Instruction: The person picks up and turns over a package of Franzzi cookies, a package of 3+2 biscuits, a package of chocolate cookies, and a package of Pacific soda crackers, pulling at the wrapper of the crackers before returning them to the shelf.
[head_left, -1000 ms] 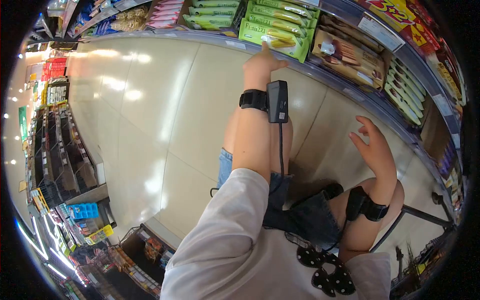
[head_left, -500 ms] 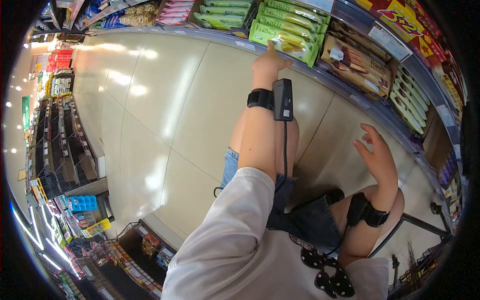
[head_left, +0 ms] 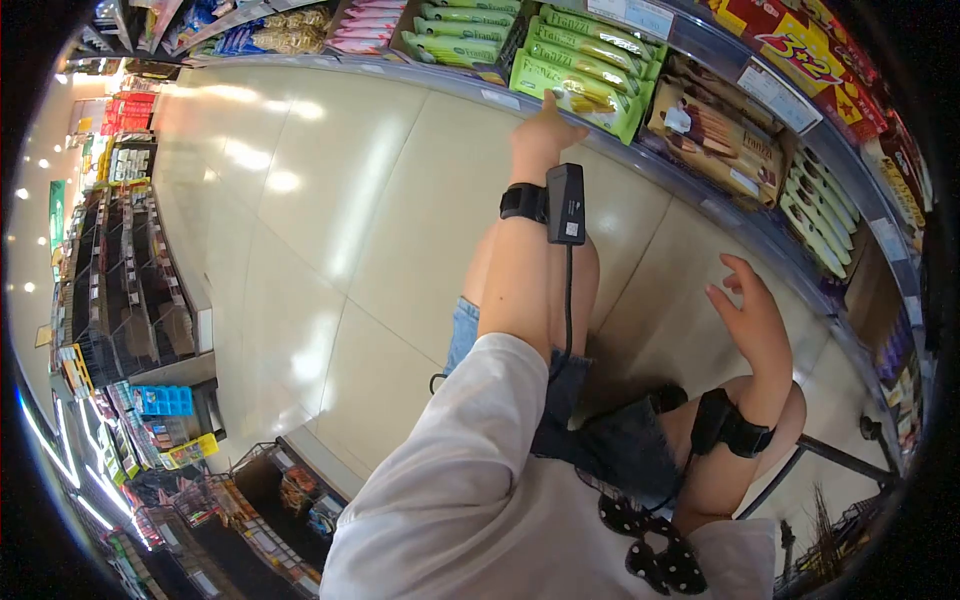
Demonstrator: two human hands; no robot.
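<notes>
Left hand at 1 green Franzzi pack, grip impossible to tell; right hand loose, unclenched.

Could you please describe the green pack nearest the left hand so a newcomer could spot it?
Find the shelf curving across the top, then the bright green packs left of the brown Franzzi pack. It is the frontmost pack, the only one with the left hand overlapping its lower edge.

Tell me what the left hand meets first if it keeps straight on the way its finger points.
Most likely the front green Franzzi packet on the shelf, right ahead of the left hand; depth is unclear, so they may already touch.
</notes>
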